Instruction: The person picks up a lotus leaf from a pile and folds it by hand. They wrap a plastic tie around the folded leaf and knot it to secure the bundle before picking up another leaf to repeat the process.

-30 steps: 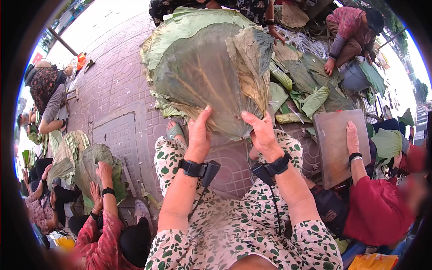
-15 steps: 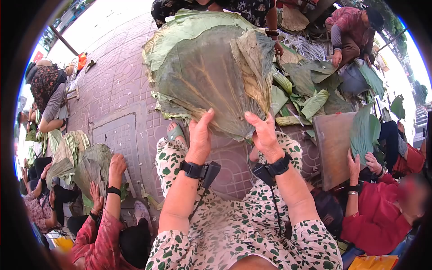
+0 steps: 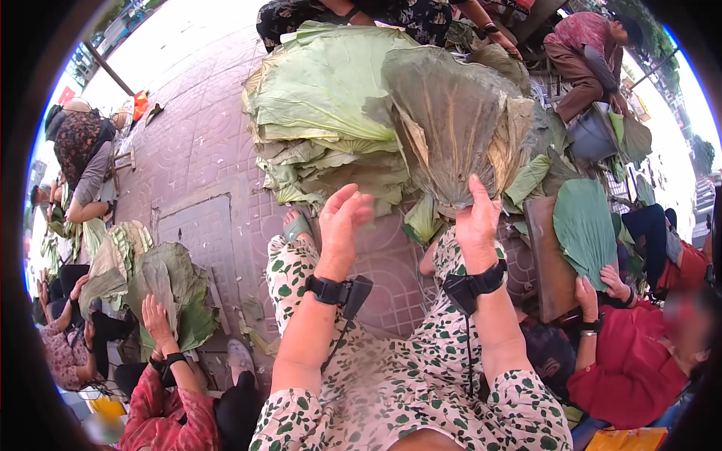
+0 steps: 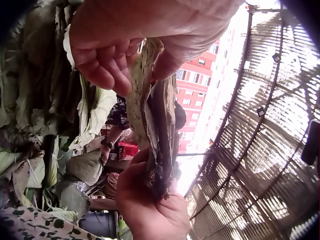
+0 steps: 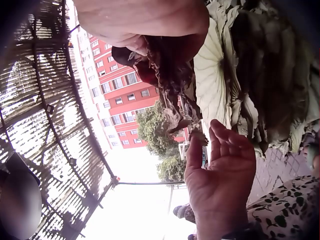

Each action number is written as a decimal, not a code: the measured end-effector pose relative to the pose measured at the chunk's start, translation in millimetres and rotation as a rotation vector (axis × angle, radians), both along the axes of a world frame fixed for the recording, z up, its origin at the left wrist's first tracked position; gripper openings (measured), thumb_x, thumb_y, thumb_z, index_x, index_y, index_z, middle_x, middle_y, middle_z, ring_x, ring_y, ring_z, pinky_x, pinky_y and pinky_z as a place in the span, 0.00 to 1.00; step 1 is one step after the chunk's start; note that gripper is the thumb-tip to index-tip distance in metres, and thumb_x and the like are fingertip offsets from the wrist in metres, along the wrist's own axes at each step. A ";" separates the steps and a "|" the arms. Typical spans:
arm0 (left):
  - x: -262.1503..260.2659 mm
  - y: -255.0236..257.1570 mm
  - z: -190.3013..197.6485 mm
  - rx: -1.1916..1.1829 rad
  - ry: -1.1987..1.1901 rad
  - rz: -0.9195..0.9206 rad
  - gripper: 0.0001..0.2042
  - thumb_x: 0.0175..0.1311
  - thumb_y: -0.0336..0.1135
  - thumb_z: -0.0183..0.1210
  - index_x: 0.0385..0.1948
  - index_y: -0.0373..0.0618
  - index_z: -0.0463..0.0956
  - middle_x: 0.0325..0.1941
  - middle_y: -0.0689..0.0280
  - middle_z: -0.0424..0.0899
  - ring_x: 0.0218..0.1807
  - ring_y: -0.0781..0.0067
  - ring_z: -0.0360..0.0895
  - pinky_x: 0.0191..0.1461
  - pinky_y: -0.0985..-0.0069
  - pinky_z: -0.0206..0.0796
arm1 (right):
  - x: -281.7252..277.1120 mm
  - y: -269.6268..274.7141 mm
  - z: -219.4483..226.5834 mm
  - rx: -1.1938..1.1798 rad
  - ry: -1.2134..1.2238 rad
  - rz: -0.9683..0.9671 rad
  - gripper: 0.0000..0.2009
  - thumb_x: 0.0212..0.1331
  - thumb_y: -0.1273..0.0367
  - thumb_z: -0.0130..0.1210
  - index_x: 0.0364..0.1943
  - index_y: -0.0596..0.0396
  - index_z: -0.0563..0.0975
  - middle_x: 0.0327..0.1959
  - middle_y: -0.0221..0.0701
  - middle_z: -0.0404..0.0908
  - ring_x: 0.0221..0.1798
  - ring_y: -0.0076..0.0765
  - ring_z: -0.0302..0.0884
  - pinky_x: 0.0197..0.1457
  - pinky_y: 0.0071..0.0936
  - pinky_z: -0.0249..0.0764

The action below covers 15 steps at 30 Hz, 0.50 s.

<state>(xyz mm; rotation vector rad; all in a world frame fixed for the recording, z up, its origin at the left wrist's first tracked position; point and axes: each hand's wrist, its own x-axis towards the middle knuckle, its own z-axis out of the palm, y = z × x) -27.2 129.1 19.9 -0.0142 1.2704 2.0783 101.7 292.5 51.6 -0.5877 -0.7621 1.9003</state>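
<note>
Pinching a grey-brown, fan-shaped dried leaf (image 3: 451, 113) right of the pale-green leaf pile (image 3: 323, 94), its base apparently gathered, its top spread, the right hand (image 3: 477, 227) clamps it; the left hand (image 3: 340, 231), fingers relaxed, is empty before that pile.

Two black wrist straps (image 3: 329, 289) on wearer, one leaf pile (image 3: 323, 94), one fanned leaf bundle (image 3: 450, 105), one bucket (image 3: 591, 141), one brown board (image 3: 548, 263) at right, one stool (image 3: 122, 161) at left; scattered leaves (image 3: 529, 177) too overlapped to count.
</note>
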 end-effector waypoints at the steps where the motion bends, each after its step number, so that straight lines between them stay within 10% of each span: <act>1: -0.2 -1.2 -0.9 0.001 0.004 -0.002 0.15 0.59 0.29 0.53 0.48 0.40 0.69 0.37 0.59 0.81 0.29 0.77 0.77 0.34 0.83 0.70 | 2.3 6.3 2.4 0.001 0.004 -0.002 0.22 0.54 0.78 0.53 0.55 0.55 0.65 0.49 0.31 0.73 0.48 0.31 0.71 0.53 0.35 0.71; 15: -0.2 -16.1 1.4 0.030 -0.050 -0.022 0.15 0.58 0.28 0.53 0.47 0.40 0.69 0.37 0.60 0.80 0.30 0.77 0.76 0.35 0.81 0.69 | 98.8 117.9 123.9 0.570 -0.412 -0.441 0.22 0.54 0.77 0.53 0.55 0.64 0.64 0.53 0.36 0.70 0.50 0.34 0.69 0.56 0.31 0.65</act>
